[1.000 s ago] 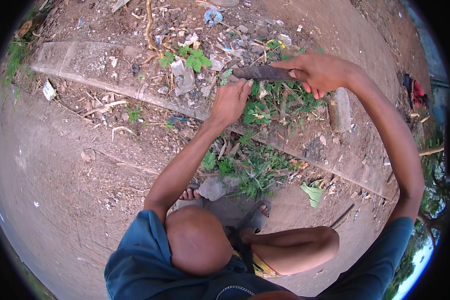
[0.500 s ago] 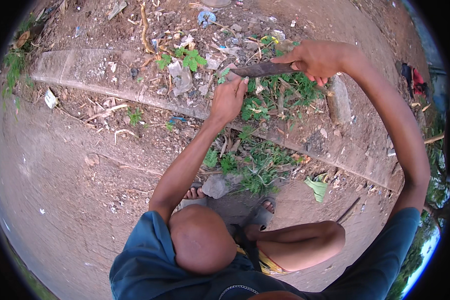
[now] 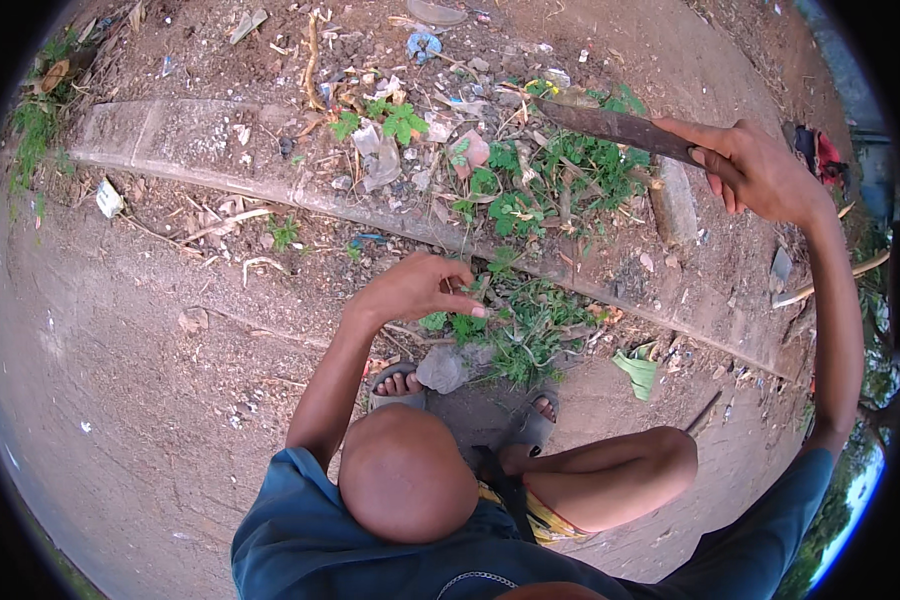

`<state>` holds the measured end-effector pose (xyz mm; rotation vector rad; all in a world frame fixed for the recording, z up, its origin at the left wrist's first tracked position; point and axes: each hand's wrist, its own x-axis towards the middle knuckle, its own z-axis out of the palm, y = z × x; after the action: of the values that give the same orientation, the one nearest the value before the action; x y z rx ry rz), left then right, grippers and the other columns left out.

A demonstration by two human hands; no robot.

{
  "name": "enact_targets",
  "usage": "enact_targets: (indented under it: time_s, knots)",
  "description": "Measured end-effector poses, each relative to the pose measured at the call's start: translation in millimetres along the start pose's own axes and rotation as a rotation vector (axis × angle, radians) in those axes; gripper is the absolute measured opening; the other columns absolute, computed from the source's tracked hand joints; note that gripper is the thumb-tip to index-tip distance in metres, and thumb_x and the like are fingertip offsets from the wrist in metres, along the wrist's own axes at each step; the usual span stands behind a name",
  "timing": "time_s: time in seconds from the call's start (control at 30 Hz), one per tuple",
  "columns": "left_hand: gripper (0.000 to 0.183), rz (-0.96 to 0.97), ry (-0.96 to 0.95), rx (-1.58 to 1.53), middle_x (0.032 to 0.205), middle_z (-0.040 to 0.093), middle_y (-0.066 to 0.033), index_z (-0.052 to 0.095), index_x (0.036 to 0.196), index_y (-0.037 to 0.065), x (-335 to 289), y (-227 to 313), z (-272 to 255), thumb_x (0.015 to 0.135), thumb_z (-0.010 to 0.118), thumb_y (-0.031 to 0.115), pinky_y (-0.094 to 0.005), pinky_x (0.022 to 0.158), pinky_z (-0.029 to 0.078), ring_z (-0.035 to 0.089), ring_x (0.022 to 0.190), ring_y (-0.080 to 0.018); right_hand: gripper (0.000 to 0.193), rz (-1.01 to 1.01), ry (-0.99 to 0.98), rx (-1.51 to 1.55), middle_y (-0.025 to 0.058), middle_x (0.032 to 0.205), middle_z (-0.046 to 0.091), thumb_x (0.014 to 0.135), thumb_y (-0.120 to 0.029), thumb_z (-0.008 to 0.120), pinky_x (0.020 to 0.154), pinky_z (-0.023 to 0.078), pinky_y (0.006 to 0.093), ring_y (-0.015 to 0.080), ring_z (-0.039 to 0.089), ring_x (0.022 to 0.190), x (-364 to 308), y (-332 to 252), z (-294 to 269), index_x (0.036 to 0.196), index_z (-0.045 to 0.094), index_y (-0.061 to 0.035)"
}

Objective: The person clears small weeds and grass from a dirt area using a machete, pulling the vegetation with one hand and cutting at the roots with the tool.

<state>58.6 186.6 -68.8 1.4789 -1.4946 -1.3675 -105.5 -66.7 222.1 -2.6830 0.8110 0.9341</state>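
My right hand [image 3: 765, 170] grips a machete [image 3: 620, 130], its index finger stretched along the dark, worn blade. The blade points left and passes over a patch of green weeds [image 3: 595, 185] growing among litter and dry stalks. Lower and to the left, my left hand [image 3: 415, 285] hangs with thumb and fingers curved apart, and nothing shows between them. Just beyond its fingertips, a heap of green weeds [image 3: 535, 335] lies on the near side of a low concrete kerb [image 3: 350, 212].
A grey stone [image 3: 443, 368] sits between my sandalled feet, beside the heap. A concrete block [image 3: 676, 205] lies right of the growing weeds. Plastic scraps [image 3: 377, 158] and a leafy seedling [image 3: 403, 123] are beyond the kerb. A folded green leaf [image 3: 635, 372] lies at the right.
My left hand has come away from the blade's tip and down toward the weed heap, its fingers parting. My right hand has drawn the machete to the right.
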Motion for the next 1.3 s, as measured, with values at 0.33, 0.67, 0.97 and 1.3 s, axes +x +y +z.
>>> enact_targets:
  time_s: [0.33, 0.67, 0.97, 1.3]
  knots:
    - [0.054, -0.065, 0.373, -0.109, 0.115, 0.061, -0.0193, 0.046, 0.134, 0.002, 57, -4, 9, 0.091, 0.064, 0.028, -0.0374, 0.080, 0.053, 0.066, 0.094, -0.0245, 0.051, 0.204, 0.235, 0.467, 0.0074, 0.057, 0.055, 0.094, -0.001, 0.049, 0.052, 0.050, 0.0353, 0.0172, 0.059, 0.049, -151, -12, 98, 0.141, 0.049, -0.0194]
    - [0.041, -0.298, 0.237, -0.991, 0.104, 0.062, -0.0035, 0.052, 0.122, 0.012, 111, -6, 27, 0.098, 0.050, 0.046, -0.0276, 0.063, 0.049, 0.060, 0.081, -0.0131, 0.048, -0.208, 0.471, 0.511, 0.0237, 0.067, 0.057, 0.092, -0.008, 0.052, 0.057, 0.042, 0.0487, 0.0387, 0.057, 0.061, -205, -25, 216, 0.139, 0.048, -0.0153]
    - [0.028, -0.384, 0.190, -0.732, 0.092, 0.057, 0.0013, 0.054, 0.112, 0.014, 127, -29, -13, 0.095, 0.060, 0.035, -0.0296, 0.065, 0.048, 0.052, 0.073, -0.0086, 0.044, -0.246, 0.262, 0.525, 0.0212, 0.072, 0.062, 0.086, -0.005, 0.054, 0.062, 0.045, 0.0505, 0.0395, 0.060, 0.070, -201, -24, 253, 0.129, 0.054, -0.0089]
    - [0.031, -0.409, 0.163, -0.755, 0.082, 0.051, 0.0038, 0.052, 0.105, 0.017, 121, -16, 3, 0.100, 0.046, 0.047, -0.0258, 0.062, 0.042, 0.045, 0.065, -0.0076, 0.039, -0.251, 0.194, 0.586, 0.0207, 0.080, 0.064, 0.084, -0.005, 0.054, 0.068, 0.046, 0.0517, 0.0398, 0.062, 0.078, -198, -8, 274, 0.123, 0.056, -0.0068]
